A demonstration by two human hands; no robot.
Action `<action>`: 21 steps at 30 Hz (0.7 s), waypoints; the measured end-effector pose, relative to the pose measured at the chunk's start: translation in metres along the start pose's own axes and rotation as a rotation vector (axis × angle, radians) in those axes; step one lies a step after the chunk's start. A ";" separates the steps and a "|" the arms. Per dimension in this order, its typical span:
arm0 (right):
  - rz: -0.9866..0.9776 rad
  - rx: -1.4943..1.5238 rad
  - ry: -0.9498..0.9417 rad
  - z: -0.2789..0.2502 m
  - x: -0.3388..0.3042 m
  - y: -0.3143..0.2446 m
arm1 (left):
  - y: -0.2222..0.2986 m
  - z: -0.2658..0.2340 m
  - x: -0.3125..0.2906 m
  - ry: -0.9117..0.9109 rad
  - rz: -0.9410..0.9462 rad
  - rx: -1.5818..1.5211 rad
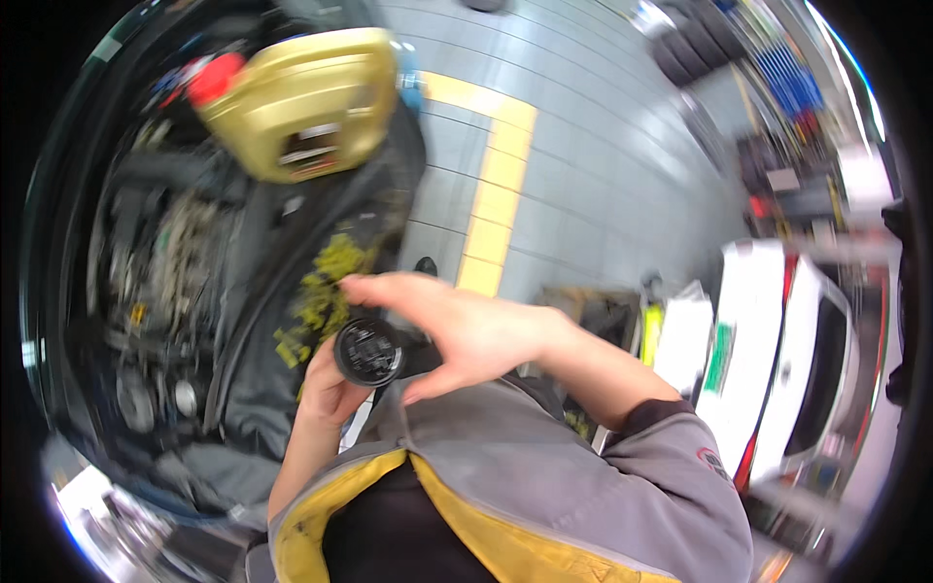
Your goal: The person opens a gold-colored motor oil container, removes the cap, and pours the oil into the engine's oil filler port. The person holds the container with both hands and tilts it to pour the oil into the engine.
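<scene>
In my left hand [323,387] is a black round part [369,352], its flat circular face with markings turned up. It looks like an oil filter or a cap; its lower side is hidden. My right hand [471,328] is just to the right of it, thumb and fingers spread apart, with nothing seen in it. Beyond them, a gold oil jug [301,102] with a red cap [216,80] is on the dark cover [258,389] over the car's edge, slightly blurred.
An open engine bay [160,262] fills the left side. A yellow line [501,155] marks the grey tiled floor [603,165]. Stacked tyres [695,44] stand at the far right, and a white car [758,360] is parked to the right.
</scene>
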State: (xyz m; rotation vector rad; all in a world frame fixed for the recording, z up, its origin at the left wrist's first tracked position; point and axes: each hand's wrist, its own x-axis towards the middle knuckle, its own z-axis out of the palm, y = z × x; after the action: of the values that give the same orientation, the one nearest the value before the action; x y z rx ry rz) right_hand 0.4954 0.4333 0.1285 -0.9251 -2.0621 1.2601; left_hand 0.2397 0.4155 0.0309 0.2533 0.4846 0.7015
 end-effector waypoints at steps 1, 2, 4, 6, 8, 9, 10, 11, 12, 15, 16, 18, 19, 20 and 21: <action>0.011 0.047 0.059 0.007 -0.024 0.000 | -0.010 0.008 0.007 -0.015 -0.061 0.036; 0.047 0.079 0.135 0.012 -0.052 -0.002 | -0.022 0.017 0.014 0.049 -0.145 0.121; 0.097 0.083 0.310 0.019 -0.099 -0.010 | -0.040 0.039 0.030 -0.106 -0.296 0.246; 0.063 0.038 0.510 0.022 -0.146 -0.011 | -0.068 0.062 0.052 -0.134 -0.439 0.287; 0.129 -0.028 0.645 0.032 -0.193 -0.008 | -0.097 0.080 0.069 -0.148 -0.540 0.362; 0.197 -0.041 0.732 0.042 -0.223 -0.003 | -0.115 0.083 0.078 -0.180 -0.590 0.416; 0.278 -0.051 0.810 0.053 -0.256 0.004 | -0.133 0.083 0.091 -0.268 -0.653 0.419; 0.290 -0.118 0.903 0.065 -0.293 0.013 | -0.152 0.078 0.104 -0.303 -0.705 0.430; 0.498 0.023 0.996 0.079 -0.336 0.026 | -0.167 0.067 0.118 -0.302 -0.739 0.632; 0.861 -0.007 1.408 0.124 -0.495 0.069 | -0.211 -0.002 0.131 -0.405 -0.538 1.579; 0.996 0.108 1.610 0.142 -0.550 0.082 | -0.211 -0.033 0.125 -0.516 -0.489 1.930; 1.337 0.027 1.965 0.161 -0.664 0.117 | -0.201 -0.093 0.106 -0.695 -0.449 2.342; 1.437 -0.015 2.137 0.171 -0.713 0.128 | -0.194 -0.122 0.095 -0.760 -0.476 2.396; 1.628 -0.236 2.083 0.181 -0.756 0.138 | -0.182 -0.146 0.079 -0.513 -0.705 2.101; 1.807 -0.278 2.021 0.186 -0.789 0.149 | -0.173 -0.165 0.064 -0.235 -0.852 1.808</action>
State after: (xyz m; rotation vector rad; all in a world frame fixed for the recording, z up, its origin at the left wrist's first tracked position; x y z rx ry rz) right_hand 0.8822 -0.2355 -0.1594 -2.5157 0.5817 -0.1391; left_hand 0.2948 0.3406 -0.1988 1.6682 0.8043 -0.7895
